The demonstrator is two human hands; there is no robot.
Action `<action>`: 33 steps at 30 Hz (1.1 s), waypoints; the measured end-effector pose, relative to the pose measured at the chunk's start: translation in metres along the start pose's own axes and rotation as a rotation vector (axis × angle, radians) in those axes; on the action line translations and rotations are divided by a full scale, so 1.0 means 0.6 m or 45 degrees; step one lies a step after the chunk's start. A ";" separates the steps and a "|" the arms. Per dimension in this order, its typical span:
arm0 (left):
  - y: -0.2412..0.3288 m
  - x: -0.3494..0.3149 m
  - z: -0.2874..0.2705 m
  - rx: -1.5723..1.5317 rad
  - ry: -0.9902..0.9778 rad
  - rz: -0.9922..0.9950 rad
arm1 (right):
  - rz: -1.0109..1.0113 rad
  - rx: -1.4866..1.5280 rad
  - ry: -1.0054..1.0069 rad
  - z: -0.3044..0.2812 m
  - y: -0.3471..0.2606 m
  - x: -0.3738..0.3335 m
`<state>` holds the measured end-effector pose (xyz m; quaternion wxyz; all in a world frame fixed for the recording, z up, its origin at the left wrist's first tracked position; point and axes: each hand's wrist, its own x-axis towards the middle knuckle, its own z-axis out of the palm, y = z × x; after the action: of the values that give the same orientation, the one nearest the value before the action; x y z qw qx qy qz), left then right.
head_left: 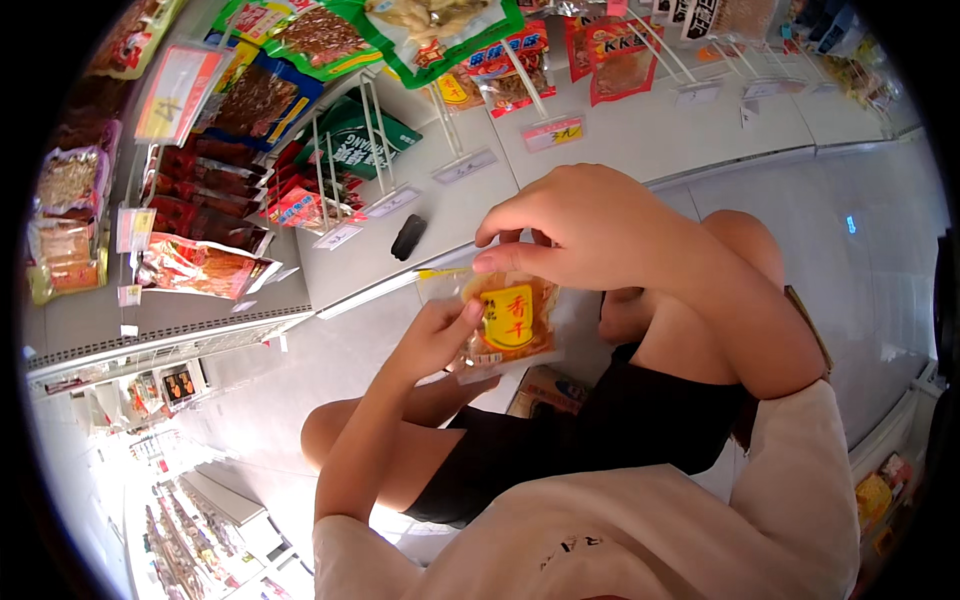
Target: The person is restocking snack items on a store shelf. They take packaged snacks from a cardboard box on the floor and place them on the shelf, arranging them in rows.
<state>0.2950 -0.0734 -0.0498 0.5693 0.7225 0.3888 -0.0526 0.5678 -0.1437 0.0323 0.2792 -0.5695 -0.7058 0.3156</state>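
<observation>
A clear snack packet [540, 340] with a yellow label and brown pieces inside is upright in front of my lap. My left hand [440, 335] grips its left side, thumb across the front. Just above the packet's top edge is my right hand [560, 235], fingers curled in and thumb drawn close to the index finger. Whether those fingers pinch the packet's edge or something small is hidden. A small black object [408, 238] lies on the grey shelf base [440, 215] beyond my hands.
Hanging snack packets surround the shelf hooks: a green-edged packet [430, 30], red packets [620, 60] and a dark green packet [365, 140]. Price tags [553, 133] stick out from hook ends. An open cardboard box [548, 390] sits on the floor between my bent legs.
</observation>
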 end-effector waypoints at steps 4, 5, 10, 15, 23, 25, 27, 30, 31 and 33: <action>0.004 0.017 -0.018 -0.091 -0.030 0.032 | -0.018 0.085 -0.049 0.000 0.017 0.007; 0.006 0.020 -0.035 -0.041 -0.082 0.038 | -0.021 0.064 -0.082 0.002 0.024 0.011; 0.073 0.028 -0.119 0.643 -0.424 0.115 | -0.006 -0.210 -0.023 0.043 0.066 0.018; 0.051 0.047 -0.149 0.436 0.156 0.592 | -0.070 -0.483 -0.097 0.100 0.112 0.035; 0.037 0.107 -0.129 0.993 0.279 0.935 | 0.091 -0.386 0.068 0.140 0.142 0.077; 0.025 0.123 -0.123 1.034 0.346 1.025 | 0.133 -0.300 0.046 0.143 0.145 0.089; 0.022 0.133 -0.135 1.171 0.339 1.015 | 0.171 -0.221 0.050 0.146 0.151 0.100; 0.020 0.143 -0.146 1.208 0.415 1.024 | 0.221 -0.094 0.086 0.148 0.164 0.108; 0.019 0.144 -0.148 1.196 0.455 1.028 | 0.238 -0.039 0.092 0.147 0.168 0.106; 0.028 0.138 -0.149 1.265 0.542 1.080 | 0.311 0.035 0.100 0.148 0.187 0.104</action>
<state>0.3298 0.0446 -0.0485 0.0530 0.9822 0.1054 0.1458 0.5593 -0.0768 -0.1085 0.2740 -0.6592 -0.6152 0.3344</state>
